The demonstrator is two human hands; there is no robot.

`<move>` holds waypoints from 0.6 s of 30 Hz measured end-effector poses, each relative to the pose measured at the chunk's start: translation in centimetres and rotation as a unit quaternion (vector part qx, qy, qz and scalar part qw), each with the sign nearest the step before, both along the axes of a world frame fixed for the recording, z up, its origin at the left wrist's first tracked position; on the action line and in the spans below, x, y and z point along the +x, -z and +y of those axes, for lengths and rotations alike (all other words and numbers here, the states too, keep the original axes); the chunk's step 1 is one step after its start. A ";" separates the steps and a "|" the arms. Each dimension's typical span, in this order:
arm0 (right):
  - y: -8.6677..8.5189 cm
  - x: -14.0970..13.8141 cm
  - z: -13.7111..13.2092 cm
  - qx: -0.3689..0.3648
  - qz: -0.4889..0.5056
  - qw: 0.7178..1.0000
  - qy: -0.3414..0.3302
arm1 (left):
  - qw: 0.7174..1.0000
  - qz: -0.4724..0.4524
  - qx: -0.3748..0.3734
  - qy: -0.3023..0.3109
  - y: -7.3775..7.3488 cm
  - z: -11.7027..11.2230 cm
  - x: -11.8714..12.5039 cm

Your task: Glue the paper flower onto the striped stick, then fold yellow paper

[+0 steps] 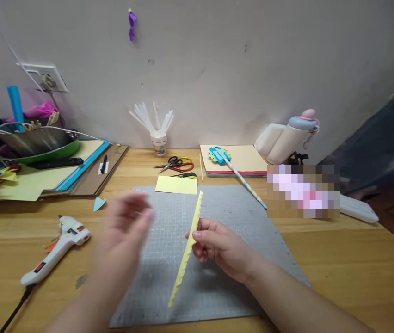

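Note:
Between the thumb and fingers of my right hand (218, 243) is a long narrow yellow paper strip (186, 259) with a scalloped edge. It slants over the grey cutting mat (242, 203). My left hand (127, 226) is raised over the mat's left side, apart from the strip; motion smears its fingers, and I see nothing held in it. A yellow paper rectangle (176, 185) lies at the mat's back edge. Just behind it are a utility knife (188, 175) and scissors (176, 163).
A white glue gun (54, 252) with a cord lies on the left. Behind are a paper cup of white sticks (158, 141), a paper flower on a striped stem (219, 156), a bottle (287, 138) and a metal pan (37, 141). A blue paper scrap (99, 203) sits near the mat.

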State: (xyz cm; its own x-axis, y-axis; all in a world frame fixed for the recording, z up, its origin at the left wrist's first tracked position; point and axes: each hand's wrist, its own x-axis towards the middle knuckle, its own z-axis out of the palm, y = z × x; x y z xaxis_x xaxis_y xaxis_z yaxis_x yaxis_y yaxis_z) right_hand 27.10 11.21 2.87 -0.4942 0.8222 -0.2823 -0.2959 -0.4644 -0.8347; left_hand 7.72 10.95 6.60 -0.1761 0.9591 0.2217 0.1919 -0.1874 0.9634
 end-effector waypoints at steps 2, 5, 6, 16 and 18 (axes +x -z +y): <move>0.4 0.2 0.0 -0.001 0.011 1.000 -0.002 | 0.979 -0.067 -0.162 0.108 1.0 -0.2 1.6; 0.8 0.3 0.0 -0.001 0.014 1.000 -0.006 | 0.915 -0.133 -0.291 0.245 2.2 -0.3 2.9; 1.0 0.3 0.1 -0.003 0.009 1.000 -0.009 | 0.905 -0.138 -0.301 0.267 2.4 -0.3 3.0; 1.4 0.0 -0.1 -0.015 -0.023 0.999 -0.028 | 0.894 -0.133 -0.326 0.276 3.3 -0.3 2.6; 1.5 -0.1 -0.2 -0.020 -0.032 0.999 -0.026 | 0.895 -0.127 -0.325 0.280 3.7 -0.2 2.6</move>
State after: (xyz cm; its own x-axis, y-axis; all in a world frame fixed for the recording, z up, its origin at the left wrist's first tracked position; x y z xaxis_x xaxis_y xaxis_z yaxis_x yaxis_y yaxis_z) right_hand 27.01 10.96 1.37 -0.5156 0.7837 -0.3465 -0.2182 -0.5111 -0.8314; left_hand 10.31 10.71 2.90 0.4057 0.8252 -0.3930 0.0033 0.4287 0.9034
